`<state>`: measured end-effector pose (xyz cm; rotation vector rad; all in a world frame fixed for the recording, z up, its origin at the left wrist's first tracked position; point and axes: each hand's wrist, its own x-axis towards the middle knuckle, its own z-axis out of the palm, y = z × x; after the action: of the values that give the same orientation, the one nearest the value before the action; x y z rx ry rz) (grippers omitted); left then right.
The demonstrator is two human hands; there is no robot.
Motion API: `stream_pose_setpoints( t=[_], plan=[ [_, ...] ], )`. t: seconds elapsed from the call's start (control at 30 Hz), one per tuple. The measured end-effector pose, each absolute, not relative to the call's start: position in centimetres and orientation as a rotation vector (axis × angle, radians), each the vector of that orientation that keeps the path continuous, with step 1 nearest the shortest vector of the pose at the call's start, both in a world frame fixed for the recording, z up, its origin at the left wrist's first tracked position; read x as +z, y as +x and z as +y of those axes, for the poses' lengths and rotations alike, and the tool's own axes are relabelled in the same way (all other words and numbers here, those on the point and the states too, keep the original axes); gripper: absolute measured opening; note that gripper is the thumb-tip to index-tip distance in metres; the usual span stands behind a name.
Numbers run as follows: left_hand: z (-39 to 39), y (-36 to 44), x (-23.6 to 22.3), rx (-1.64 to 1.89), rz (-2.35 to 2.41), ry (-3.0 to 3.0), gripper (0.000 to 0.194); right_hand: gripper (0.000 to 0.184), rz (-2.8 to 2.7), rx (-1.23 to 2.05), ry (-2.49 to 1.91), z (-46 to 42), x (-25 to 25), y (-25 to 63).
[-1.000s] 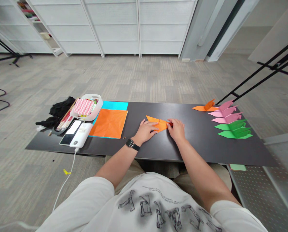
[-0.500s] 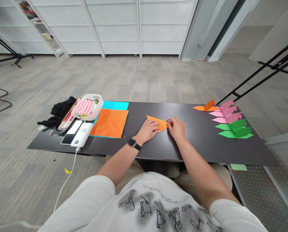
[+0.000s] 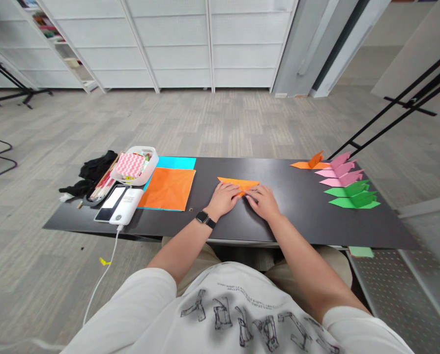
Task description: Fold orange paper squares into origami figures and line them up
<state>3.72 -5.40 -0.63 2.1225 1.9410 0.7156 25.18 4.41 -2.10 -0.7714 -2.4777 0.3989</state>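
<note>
A folded piece of orange paper (image 3: 244, 184) lies on the dark table, its long straight edge on the far side and a point at its left end. My left hand (image 3: 225, 197) holds its left part, the curved fingers resting across it. At the right part, my right hand (image 3: 264, 200) grips the paper with its fingers on top and the thumb close to the left fingertips. Both hands nearly meet at the middle, hiding the paper's near part.
To the left are an orange paper stack (image 3: 170, 189), blue paper (image 3: 177, 162), a white basket (image 3: 152, 162), a phone (image 3: 107, 209), a white power bank (image 3: 126, 206) with a cable and black cloth (image 3: 97, 166). Folded birds in orange (image 3: 310, 162), pink (image 3: 339, 172) and green (image 3: 354, 196) stand right.
The paper now shows a wide, straight far edge instead of narrowing to the right. My right hand has moved left, closer to my left hand. The view has tilted up slightly.
</note>
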Motion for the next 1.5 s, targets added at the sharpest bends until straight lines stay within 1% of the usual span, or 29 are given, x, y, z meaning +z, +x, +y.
stream_pose_setpoints(
  t=[0.1,0.3,0.8,1.07,1.3,1.43,1.5],
  plan=[
    [-5.4,3.7,-0.8,0.721,1.945,2.132,0.032,0.029,-2.581,0.442,-0.64,4.0,-2.1,25.1],
    [-5.4,3.4,-0.8,0.763,1.918,2.097,0.03,0.03,-2.598,0.483,-0.61,4.1,-1.9,25.1],
    [-5.4,3.1,-0.5,0.738,1.877,2.081,0.03,0.032,-2.486,0.422,-0.86,5.1,-2.1,25.5],
    [-5.3,3.0,-0.4,0.742,1.869,2.086,0.031,0.033,-2.342,0.282,-1.118,7.5,-3.0,27.0],
    [-5.4,3.1,-0.3,0.762,1.867,2.085,0.03,0.034,-2.175,0.189,-1.305,7.9,-3.3,26.9],
    [-5.4,3.1,-0.5,0.773,1.873,2.084,0.03,0.037,-2.148,0.198,-1.337,7.5,-2.9,26.8],
    [-5.4,3.1,-0.6,0.779,1.881,2.081,0.03,0.037,-2.18,0.221,-1.27,6.9,-2.4,26.7]
  ],
)
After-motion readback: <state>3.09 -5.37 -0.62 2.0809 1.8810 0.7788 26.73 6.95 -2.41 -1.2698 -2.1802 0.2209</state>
